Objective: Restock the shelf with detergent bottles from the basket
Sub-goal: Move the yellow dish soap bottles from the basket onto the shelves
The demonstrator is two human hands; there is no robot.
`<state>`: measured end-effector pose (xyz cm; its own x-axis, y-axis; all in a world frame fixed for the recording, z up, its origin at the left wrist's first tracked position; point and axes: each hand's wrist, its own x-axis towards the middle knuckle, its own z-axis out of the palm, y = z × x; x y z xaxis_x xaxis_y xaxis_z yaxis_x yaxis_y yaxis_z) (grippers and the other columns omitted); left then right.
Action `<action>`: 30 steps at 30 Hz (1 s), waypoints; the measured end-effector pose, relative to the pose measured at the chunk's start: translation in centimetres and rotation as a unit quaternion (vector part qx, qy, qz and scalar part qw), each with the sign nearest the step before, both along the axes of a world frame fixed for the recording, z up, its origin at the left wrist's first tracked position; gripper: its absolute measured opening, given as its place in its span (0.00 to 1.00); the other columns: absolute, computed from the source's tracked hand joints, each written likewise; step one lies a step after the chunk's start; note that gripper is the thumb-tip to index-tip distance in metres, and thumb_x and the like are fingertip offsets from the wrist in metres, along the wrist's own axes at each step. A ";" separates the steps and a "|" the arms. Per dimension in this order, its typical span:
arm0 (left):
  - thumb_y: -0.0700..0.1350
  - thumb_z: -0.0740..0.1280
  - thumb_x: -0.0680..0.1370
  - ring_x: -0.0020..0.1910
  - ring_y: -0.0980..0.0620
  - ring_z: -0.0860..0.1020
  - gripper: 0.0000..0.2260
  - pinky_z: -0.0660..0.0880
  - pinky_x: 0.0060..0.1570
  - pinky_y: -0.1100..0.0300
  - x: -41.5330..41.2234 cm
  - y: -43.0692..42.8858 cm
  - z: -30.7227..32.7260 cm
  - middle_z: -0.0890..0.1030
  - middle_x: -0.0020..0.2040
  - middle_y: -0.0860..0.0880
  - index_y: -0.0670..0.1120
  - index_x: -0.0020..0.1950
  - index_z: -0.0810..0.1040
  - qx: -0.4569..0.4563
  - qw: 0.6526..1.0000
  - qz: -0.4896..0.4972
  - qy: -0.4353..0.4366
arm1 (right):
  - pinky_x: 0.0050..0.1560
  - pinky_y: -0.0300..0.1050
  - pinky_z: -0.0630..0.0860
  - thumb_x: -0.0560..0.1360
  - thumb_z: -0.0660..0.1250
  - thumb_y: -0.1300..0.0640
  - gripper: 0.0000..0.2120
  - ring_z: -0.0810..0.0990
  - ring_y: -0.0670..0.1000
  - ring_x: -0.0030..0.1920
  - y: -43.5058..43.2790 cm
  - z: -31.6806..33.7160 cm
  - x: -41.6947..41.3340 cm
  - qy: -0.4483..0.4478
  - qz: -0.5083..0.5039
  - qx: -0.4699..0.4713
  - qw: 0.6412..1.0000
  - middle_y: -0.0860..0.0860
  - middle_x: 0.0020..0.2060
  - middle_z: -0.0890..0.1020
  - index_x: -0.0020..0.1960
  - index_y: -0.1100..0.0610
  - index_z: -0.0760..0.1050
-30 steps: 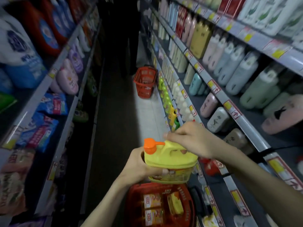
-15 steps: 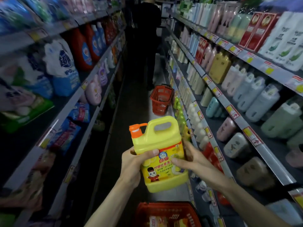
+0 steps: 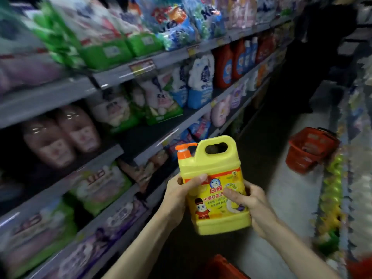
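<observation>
**One jug in hand, none of it shelved yet**

Both hands gripped the yellow detergent bottle (image 3: 211, 164) at lower centre of frame. The left hand (image 3: 177, 198) wrapped the label's left side, thumb across the front. The right hand (image 3: 255, 208) cupped the right side & bottom corner, thumb on the label. The bottle stood nearly upright in mid-air, its orange pump cap (image 3: 184, 151) at top left, and it touched no shelf.

Progress, by the look of it: the pick-up was done, the placing wasn't. A red rim at bottom centre was prob. the basket (image 3: 219, 266). Its contents lay out of frame, so the no. of bottles left couldn't be told.

The shelf unit (image 3: 141, 67) filling the left half held powder bags (image 3: 199, 83), red bottles (image 3: 223, 65) at upper centre & pink pouches (image 3: 60, 135) at mid left, all blurred. No matching yellow jugs showed there, so the target slot was unclear.

A second red basket (image 3: 310, 150) sat on the floor at right, just beside a row of green-yellow bottles (image 3: 332, 190) along the right edge.
</observation>
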<state>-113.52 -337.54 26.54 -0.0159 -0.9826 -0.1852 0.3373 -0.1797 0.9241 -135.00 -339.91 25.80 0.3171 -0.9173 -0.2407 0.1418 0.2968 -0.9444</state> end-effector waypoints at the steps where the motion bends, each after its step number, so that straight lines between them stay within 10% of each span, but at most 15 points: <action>1: 0.46 0.75 0.78 0.61 0.36 0.84 0.21 0.82 0.60 0.41 0.9 0.9 0.5 0.85 0.62 0.39 0.41 0.69 0.78 -0.001 1.000 0.024 0.000 | 0.55 0.61 0.85 0.69 0.79 0.56 0.26 0.87 0.63 0.56 -0.1 0.2 0.9 -0.016 0.023 -0.002 1.000 0.61 0.56 0.87 0.65 0.60 0.79; 10: 0.55 0.78 0.74 0.65 0.48 0.82 0.27 0.77 0.68 0.42 7.6 15.2 3.2 0.84 0.66 0.49 0.52 0.71 0.77 -0.009 0.962 0.228 -0.151 | 0.64 0.65 0.78 0.64 0.82 0.40 0.28 0.86 0.59 0.61 4.1 2.0 11.4 -0.073 0.203 -0.050 0.975 0.58 0.58 0.87 0.59 0.52 0.86; 30: 0.47 0.67 0.84 0.63 0.51 0.84 0.16 0.82 0.60 0.51 17.3 52.7 7.3 0.85 0.63 0.51 0.49 0.72 0.76 -0.026 0.790 0.561 -0.246 | 0.59 0.63 0.83 0.73 0.76 0.51 0.22 0.88 0.58 0.57 33.6 8.5 35.0 -0.066 0.542 -0.131 0.827 0.55 0.57 0.88 0.65 0.57 0.81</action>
